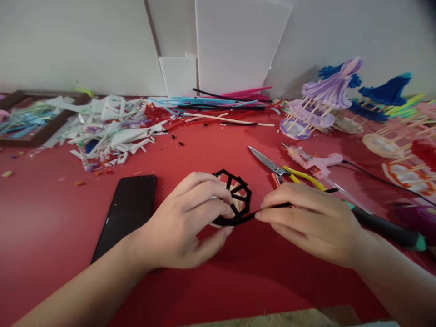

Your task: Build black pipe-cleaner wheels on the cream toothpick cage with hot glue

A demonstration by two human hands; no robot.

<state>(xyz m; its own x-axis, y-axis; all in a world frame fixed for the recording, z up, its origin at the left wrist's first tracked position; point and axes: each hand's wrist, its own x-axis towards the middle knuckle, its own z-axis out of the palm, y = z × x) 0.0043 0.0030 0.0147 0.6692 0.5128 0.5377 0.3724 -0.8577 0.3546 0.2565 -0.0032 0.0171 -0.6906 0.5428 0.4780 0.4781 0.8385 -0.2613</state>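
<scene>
A small round frame of black strips, arranged like spokes inside a many-sided rim, is held over the red table in the middle of the view. Pale material shows behind its spokes. My left hand grips its left and lower edge between fingers and thumb. From the lower rim a black fuzzy stem runs to the right. My right hand pinches this stem, and its far end pokes out above the knuckles.
Scissors and a pink glue gun lie beyond my right hand. A black phone rests at left. White scraps, coloured stems and a purple carousel-like model stand along the back.
</scene>
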